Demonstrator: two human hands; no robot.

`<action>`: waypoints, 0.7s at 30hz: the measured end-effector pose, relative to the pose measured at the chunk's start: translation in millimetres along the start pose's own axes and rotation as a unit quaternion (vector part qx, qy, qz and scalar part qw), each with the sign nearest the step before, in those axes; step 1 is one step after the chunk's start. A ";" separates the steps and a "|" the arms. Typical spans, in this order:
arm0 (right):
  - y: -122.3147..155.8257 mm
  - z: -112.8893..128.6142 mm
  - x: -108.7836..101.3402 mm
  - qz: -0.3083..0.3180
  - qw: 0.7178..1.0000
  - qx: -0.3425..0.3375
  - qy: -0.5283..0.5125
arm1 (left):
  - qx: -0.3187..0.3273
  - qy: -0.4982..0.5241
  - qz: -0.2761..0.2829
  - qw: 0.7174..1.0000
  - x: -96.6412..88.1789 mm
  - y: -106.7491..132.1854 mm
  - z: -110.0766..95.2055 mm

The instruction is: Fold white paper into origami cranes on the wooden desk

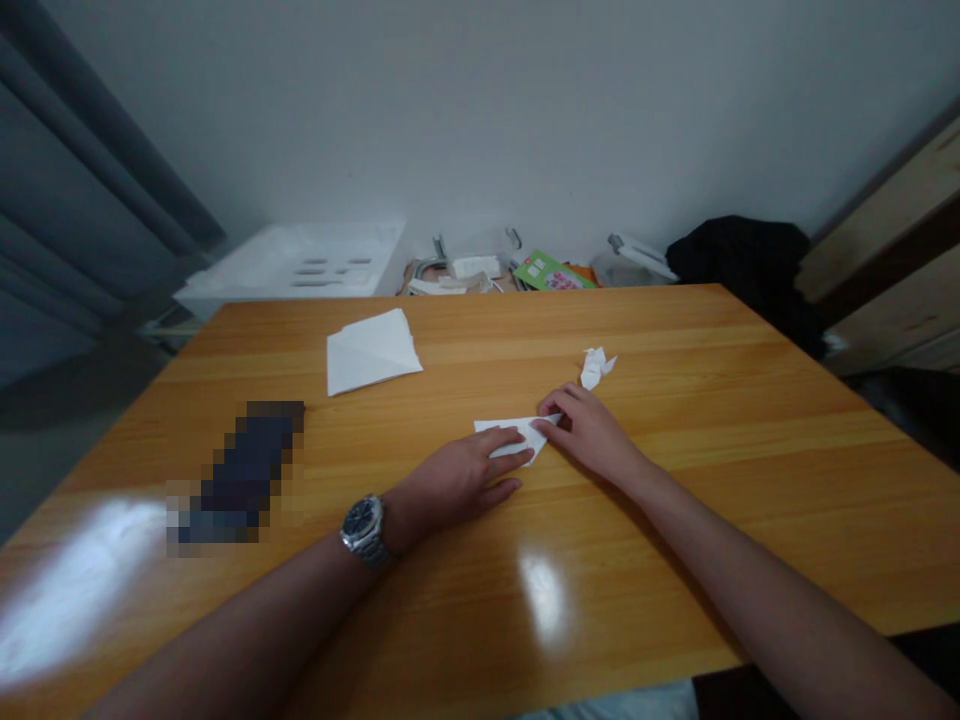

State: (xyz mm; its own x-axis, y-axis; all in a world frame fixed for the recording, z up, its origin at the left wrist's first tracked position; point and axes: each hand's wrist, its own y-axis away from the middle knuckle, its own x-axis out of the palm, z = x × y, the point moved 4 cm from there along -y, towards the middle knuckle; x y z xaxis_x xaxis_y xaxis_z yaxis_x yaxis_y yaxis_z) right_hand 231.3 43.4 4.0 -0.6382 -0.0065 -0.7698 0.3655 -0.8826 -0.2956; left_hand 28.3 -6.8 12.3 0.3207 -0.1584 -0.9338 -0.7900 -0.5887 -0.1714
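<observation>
A small folded piece of white paper lies on the wooden table in front of me. My left hand rests flat over its near left part, fingers stretched out and pressing on it; a watch is on that wrist. At the paper's right corner, my right hand pinches the edge between thumb and fingers. Just beyond the right hand sits a small folded white paper figure. Part of the folded paper is hidden under my fingers.
A stack of white paper sheets lies at the back left of the table. A blurred-out dark flat object is at the left. Behind the table are a white foam tray, a green booklet and black cloth.
</observation>
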 end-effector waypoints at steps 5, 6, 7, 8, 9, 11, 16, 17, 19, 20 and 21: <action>-0.4 -1.4 1.2 -0.002 1.000 -0.003 -0.002 | 0.006 0.006 0.004 1.000 -1.1 -0.6 -0.5; -0.3 -1.5 1.4 -0.003 1.000 -0.005 -0.002 | 0.007 0.010 0.002 1.000 -1.1 -0.6 -0.3; -0.1 -1.4 1.4 -0.004 1.000 -0.006 -0.002 | 0.008 0.016 0.000 1.000 -1.0 -0.4 0.1; 0.0 -1.3 1.4 -0.006 1.000 -0.006 -0.002 | 0.009 0.022 -0.002 1.000 -0.9 -0.1 0.7; 0.1 -1.1 1.3 -0.007 1.000 -0.006 -0.002 | 0.009 0.028 -0.003 1.000 -0.7 0.4 1.6; 0.2 -0.4 1.1 -0.009 1.000 -0.006 -0.004 | 0.012 0.041 -0.002 0.999 -0.3 1.6 3.7; 0.0 -0.5 1.5 -0.008 1.000 -0.004 -0.003 | 0.024 0.059 -0.005 0.998 -0.7 3.5 7.4; 0.1 -0.8 1.7 -0.009 1.000 -0.003 -0.003 | 0.024 0.060 -0.005 0.998 -1.1 3.3 7.4; 0.2 -1.4 2.3 -0.010 1.000 -0.003 -0.002 | 0.024 0.062 -0.003 0.998 -2.7 2.5 6.6; 0.2 -1.5 2.5 -0.010 1.000 -0.003 -0.001 | 0.024 0.062 -0.001 0.998 -3.6 2.1 5.9; 0.2 -1.4 2.8 -0.009 1.000 -0.003 0.000 | 0.025 0.062 0.002 0.998 -4.5 1.8 5.3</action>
State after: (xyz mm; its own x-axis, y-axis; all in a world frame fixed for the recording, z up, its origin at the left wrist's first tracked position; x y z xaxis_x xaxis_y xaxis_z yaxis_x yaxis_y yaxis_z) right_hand 230.5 43.8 1.0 -0.6443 0.0093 -0.7647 0.3585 -0.8796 -0.3127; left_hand 22.7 -3.0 14.4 0.3769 -0.2602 -0.8889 -0.8158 -0.5477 -0.1856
